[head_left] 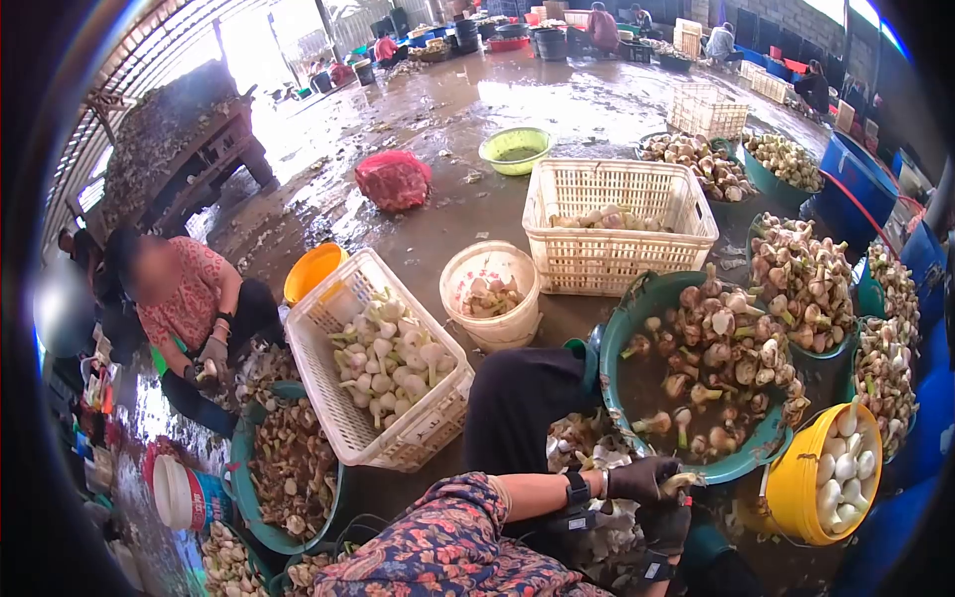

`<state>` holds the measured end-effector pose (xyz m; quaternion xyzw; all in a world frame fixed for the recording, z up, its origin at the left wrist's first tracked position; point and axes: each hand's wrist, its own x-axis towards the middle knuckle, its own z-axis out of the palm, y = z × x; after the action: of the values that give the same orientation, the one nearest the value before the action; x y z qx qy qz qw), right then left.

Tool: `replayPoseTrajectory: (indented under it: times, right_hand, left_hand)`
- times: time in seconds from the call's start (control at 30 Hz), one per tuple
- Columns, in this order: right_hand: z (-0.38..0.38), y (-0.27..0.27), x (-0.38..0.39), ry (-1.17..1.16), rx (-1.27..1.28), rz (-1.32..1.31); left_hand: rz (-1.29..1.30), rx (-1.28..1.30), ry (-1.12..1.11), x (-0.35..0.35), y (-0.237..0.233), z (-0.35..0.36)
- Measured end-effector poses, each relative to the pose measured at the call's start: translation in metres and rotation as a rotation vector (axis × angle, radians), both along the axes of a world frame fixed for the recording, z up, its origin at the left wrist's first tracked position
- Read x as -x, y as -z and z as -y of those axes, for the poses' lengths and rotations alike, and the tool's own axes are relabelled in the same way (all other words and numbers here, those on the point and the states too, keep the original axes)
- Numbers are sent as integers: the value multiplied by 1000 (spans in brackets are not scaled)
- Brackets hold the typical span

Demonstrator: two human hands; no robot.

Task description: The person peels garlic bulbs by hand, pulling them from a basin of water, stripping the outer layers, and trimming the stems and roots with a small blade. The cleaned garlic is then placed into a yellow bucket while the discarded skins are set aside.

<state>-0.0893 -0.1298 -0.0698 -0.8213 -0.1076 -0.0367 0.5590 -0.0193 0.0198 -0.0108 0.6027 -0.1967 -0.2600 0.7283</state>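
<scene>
My left hand [637, 479], in a dark glove, closes on a garlic bulb [681, 485] at the front rim of a green basin [609, 383]. Just below it is my right hand [667, 529], also dark-gloved, its fingers curled close to the bulb; whatever they hold is hidden. Unpeeled garlic bulbs [731, 338] fill much of the basin. Under my hands lies a heap of pale garlic skins [609, 535]. A yellow bucket [799, 473] of peeled white bulbs [846, 468] stands to the right.
To the left, a white crate [333, 418] holds trimmed garlic; another crate [622, 249] and a white bucket [453, 298] stand ahead. A co-worker [199, 308] sits at the left by a garlic basin [242, 478]. More full basins [776, 184] and blue barrels [856, 189] line the right.
</scene>
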Motion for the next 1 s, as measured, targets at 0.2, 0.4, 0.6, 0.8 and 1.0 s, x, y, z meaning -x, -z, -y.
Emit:
replayPoseTrajectory:
  times: [0.2,0.4,0.6,0.8,1.0]
  right_hand:
    - [-8,-55,-5,399,-691,-973]
    - [-4,-38,-9,427,-546,-868]
    - [-11,-51,-7,382,-498,-633]
    - [1,-49,-4,376,-694,-534]
    - [1,-64,-8,210,-449,-518]
  left_hand:
    - [1154,-791,-38,-14,-5,-8]
    - [973,-972,197,0,5,1]
    - [364,-642,-38,9,26,-5]
    - [-319,-388,25,1,6,-17]
    - [282,-632,28,1,-16,-20]
